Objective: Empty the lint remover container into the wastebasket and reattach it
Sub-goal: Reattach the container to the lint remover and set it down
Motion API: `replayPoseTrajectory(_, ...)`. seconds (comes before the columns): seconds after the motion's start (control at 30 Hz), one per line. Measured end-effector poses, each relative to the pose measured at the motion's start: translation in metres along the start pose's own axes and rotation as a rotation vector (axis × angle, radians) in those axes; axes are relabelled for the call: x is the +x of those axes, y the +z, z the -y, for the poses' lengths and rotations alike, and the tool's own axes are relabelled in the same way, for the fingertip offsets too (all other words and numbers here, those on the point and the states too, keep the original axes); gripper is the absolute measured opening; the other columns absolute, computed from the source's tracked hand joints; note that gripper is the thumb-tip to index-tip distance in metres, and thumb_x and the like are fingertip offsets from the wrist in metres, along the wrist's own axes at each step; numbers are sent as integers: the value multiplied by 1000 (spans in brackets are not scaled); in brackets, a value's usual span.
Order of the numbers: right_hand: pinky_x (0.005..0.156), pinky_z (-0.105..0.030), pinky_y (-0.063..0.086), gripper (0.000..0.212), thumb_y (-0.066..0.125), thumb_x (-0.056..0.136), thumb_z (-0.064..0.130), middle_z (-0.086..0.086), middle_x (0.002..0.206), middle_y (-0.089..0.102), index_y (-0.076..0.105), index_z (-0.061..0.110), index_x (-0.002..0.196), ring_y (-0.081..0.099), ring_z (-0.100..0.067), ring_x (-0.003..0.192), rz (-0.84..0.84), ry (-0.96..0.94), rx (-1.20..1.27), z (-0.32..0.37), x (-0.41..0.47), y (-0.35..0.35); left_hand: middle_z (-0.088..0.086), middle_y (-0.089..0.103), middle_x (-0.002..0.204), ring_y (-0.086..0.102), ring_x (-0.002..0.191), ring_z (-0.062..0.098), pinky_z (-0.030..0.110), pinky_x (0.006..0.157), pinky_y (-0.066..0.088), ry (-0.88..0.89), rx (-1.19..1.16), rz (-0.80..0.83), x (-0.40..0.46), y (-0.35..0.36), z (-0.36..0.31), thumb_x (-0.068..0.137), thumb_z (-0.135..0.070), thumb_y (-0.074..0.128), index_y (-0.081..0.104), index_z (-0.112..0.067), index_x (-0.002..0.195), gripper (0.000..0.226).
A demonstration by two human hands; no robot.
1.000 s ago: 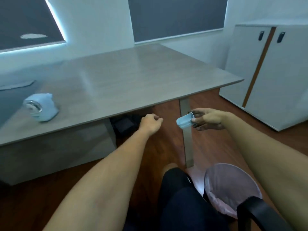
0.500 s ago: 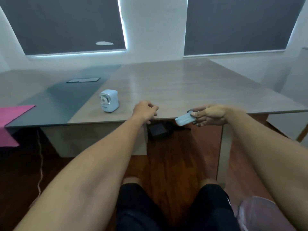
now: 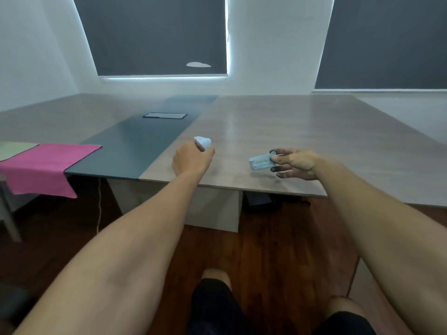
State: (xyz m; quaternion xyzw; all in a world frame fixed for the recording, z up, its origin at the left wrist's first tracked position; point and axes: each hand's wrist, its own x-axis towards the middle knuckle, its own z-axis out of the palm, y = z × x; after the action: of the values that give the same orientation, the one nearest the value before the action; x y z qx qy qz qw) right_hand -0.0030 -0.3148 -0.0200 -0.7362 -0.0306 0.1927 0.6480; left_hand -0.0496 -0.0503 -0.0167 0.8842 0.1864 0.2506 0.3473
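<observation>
From the head view, the left hand curls its fingers around the rounded pale-blue plastic lint remover on the smooth wood-grain counter. The right hand pinches the small translucent boxy plastic container just above the counter, apart from the remover.

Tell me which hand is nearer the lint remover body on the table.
Left. The left hand is right at the lint remover, covering most of it. The right hand is off to its right, holding the container.
</observation>
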Motion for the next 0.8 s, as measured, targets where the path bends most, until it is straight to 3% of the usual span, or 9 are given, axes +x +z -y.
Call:
replayPoseTrajectory(0.17, 73, -31, 52, 46, 61, 91, 12, -5, 98, 60, 48, 13, 135, 61, -19, 78, 7, -33, 15, 2, 31, 23, 7, 58, 116, 60, 104, 30, 40, 85, 49, -72, 35, -97, 17, 7, 21, 67, -51, 74, 54, -12, 109, 61)
replayPoseTrajectory(0.3, 62, -29, 53, 49, 62, 91, 11, -8, 115, 56, 46, 10, 138, 61, -20, 74, 8, -76, 15, 0, 53, 41, 9, 54, 126, 58, 113, 29, 39, 91, 48, -115, -39, -3, 33, 20, 33, 63, -46, 83, 49, -11, 120, 75)
replayPoseTrajectory(0.43, 57, -26, 57, 49, 60, 92, 9, -13, 119, 54, 44, 6, 138, 60, -21, 74, 17, -110, 4, 1, 72, 55, 7, 62, 127, 59, 117, 27, 36, 94, 45, -147, -162, 69, 49, 35, 40, 65, -39, 86, 49, -10, 124, 76)
replayPoseTrajectory(0.63, 61, -26, 53, 49, 62, 91, 11, -9, 106, 59, 46, 3, 137, 59, -18, 72, 37, -142, 1, 9, 88, 64, 2, 64, 114, 61, 103, 20, 25, 82, 42, -215, -325, 86, 61, 38, 43, 70, -39, 83, 60, -12, 119, 60)
replayPoseTrajectory(0.7, 62, -26, 53, 45, 62, 92, 13, -6, 95, 59, 49, 2, 133, 58, -18, 72, 61, -147, 8, 14, 89, 68, 0, 66, 109, 62, 99, 19, 26, 80, 45, -238, -420, 132, 64, 36, 46, 68, -44, 81, 66, -15, 110, 53)
replayPoseTrajectory(0.8, 62, -24, 54, 22, 60, 92, 14, -7, 90, 59, 59, 4, 113, 56, -18, 71, 116, -150, 47, 20, 86, 70, 1, 72, 108, 69, 101, 21, 37, 92, 54, -250, -568, 251, 64, 31, 50, 58, -51, 81, 70, -15, 105, 60)
